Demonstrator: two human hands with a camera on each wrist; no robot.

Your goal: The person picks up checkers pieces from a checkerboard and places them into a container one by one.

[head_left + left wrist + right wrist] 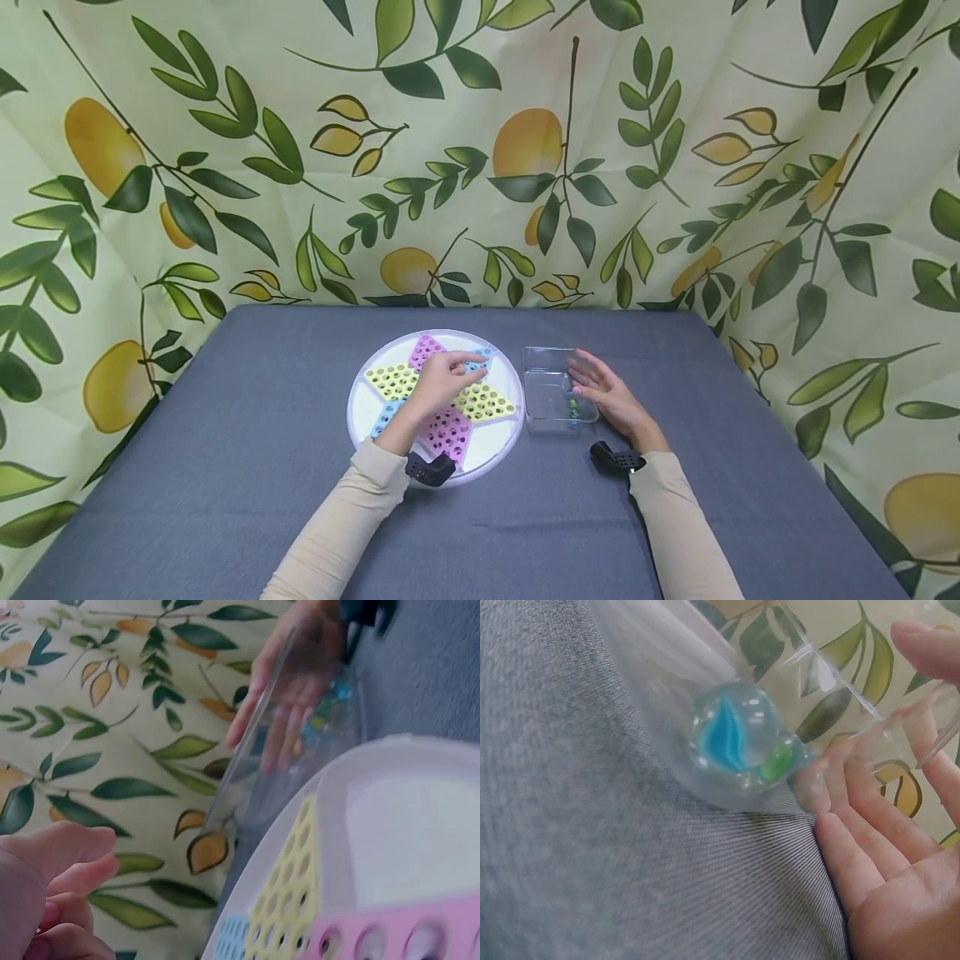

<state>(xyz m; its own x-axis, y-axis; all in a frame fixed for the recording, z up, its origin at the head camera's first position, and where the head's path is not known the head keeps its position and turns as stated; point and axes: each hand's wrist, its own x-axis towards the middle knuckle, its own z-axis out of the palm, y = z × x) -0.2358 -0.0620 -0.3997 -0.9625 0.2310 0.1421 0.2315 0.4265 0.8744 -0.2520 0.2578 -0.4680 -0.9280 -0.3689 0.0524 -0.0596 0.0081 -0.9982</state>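
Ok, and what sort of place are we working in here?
Probably an indoor tabletop recording setup: a fruit-and-leaf printed cloth hangs behind a table covered in grey-blue fabric, and a star-patterned game board lies on it.

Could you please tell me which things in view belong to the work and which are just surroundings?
Seemingly part of the job:
game board
marbles
clear box
left hand
right hand

Just around it:
tablecloth
leafy backdrop
wrist cameras
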